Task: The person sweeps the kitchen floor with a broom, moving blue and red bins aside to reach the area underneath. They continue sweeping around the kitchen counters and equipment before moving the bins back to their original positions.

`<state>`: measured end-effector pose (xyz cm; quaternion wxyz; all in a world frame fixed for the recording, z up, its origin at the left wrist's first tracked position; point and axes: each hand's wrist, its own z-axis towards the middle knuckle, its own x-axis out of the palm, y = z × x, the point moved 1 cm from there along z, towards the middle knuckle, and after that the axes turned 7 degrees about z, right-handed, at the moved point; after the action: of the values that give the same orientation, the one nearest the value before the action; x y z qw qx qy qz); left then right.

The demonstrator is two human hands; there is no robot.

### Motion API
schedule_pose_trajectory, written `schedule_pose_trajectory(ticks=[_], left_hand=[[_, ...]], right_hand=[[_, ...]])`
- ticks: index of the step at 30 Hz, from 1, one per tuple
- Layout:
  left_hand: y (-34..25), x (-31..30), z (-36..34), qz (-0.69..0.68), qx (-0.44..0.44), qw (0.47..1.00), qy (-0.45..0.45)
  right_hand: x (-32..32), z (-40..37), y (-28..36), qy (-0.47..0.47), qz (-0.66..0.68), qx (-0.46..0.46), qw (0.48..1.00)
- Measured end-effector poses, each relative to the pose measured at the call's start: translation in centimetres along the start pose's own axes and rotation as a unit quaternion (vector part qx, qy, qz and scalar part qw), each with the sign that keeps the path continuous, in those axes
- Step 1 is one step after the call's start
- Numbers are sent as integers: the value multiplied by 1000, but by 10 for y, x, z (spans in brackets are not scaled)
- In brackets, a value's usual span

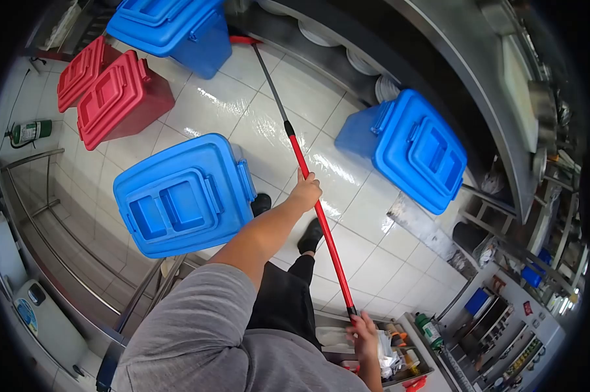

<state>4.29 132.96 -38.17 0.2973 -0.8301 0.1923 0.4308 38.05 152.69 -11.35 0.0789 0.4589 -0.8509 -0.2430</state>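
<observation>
I hold a long mop handle (321,215), red along my end and grey toward the far end. My left hand (306,191) grips the red shaft midway, arm stretched out in a grey sleeve. At the near end of the pole, my right hand (363,334) closes on it close to my body. The mop's red head (243,40) rests on the wet, shiny white tiled floor (269,124) beside a blue lidded bin (171,29). My black shoes (310,236) stand on the tiles under the pole.
A blue lidded bin (184,196) stands left of my feet, another blue bin (412,147) to the right. Two red lidded bins (115,95) sit at the far left. A steel counter (439,72) with stacked plates runs along the right; shelves with bottles (426,330) are near.
</observation>
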Motion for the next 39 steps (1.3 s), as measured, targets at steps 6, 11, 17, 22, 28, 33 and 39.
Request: schedule_pose_trajectory(ticks=[6, 11, 17, 22, 28, 33, 39], left_hand=[[25, 54, 35, -8, 23, 1000, -3], [148, 55, 65, 98, -160, 982, 37], [210, -39, 83, 252, -325, 911, 44], [97, -16, 122, 217, -228, 949, -17], [-153, -83, 61, -82, 44, 988, -121], [-224, -196, -40, -185, 202, 954, -120], [-104, -183, -93, -223, 52, 957, -179]], right_hand=[[96, 140, -24, -77, -650, -209, 727], [207, 235, -23, 207, -327, -7, 922], [302, 256, 75, 234, -415, -168, 863], [170, 209, 132, 151, -470, -222, 841], [14, -26, 224, -52, -491, 28, 869], [34, -220, 324, -77, -545, 32, 834], [122, -200, 339, 39, -756, -143, 637]])
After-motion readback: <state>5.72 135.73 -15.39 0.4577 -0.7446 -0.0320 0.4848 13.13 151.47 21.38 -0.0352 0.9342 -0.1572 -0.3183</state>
